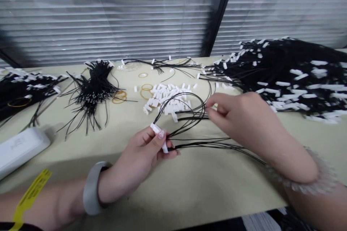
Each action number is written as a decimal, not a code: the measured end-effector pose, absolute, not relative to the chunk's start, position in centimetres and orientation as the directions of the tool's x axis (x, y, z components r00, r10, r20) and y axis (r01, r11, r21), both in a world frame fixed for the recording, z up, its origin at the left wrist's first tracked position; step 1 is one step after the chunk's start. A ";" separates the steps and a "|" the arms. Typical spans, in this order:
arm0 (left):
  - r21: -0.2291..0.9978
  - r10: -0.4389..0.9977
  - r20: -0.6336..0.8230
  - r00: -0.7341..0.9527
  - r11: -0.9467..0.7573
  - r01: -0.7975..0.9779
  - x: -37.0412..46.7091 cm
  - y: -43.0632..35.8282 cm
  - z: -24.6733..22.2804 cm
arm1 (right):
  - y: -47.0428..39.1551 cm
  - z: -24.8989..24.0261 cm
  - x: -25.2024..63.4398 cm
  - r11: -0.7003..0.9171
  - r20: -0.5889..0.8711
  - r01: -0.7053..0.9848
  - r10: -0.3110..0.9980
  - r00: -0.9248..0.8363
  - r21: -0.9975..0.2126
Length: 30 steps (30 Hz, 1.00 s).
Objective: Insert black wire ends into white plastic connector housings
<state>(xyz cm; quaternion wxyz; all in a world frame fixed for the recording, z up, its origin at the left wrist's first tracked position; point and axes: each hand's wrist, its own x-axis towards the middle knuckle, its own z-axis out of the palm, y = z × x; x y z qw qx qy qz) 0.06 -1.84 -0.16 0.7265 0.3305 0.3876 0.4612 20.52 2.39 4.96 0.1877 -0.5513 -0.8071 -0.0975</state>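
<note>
Pinched between the thumb and fingers of my left hand [151,148] is a white plastic connector [155,128]. Several thin black wires [195,144] come out of it; some curve up in loops, others run off to the right under my right forearm. My right hand [230,115] is closed, thumb against fingertips, at the far end of the wire loops [203,103]. It appears to grip a black wire there, though the tip is hidden by the fingers. Just behind the loops lies a pile of loose white connectors [162,97].
A large heap of black wires with white connectors [287,68] fills the right. A bundle of black wires [94,83] stands back left, near rubber bands [119,97]. More wires [27,90] lie far left, behind a white box-like device [21,148]. Window blinds [108,14] rise behind the table.
</note>
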 end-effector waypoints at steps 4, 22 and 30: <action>0.822 0.927 -0.267 0.263 0.361 -0.441 0.1 -2.0 0.2 | 2.5 5.8 21.3 0.385 0.632 0.857 0.769 -0.093 -0.343; 0.934 0.882 -0.225 0.414 0.316 -0.166 -0.3 -2.2 -0.5 | 0.6 4.0 18.7 0.759 0.476 0.542 0.650 -0.593 -0.361; 0.971 0.860 -0.203 0.469 0.239 -0.019 -0.1 -2.1 0.5 | 0.5 2.8 18.2 0.751 0.409 0.613 0.654 -0.636 -0.247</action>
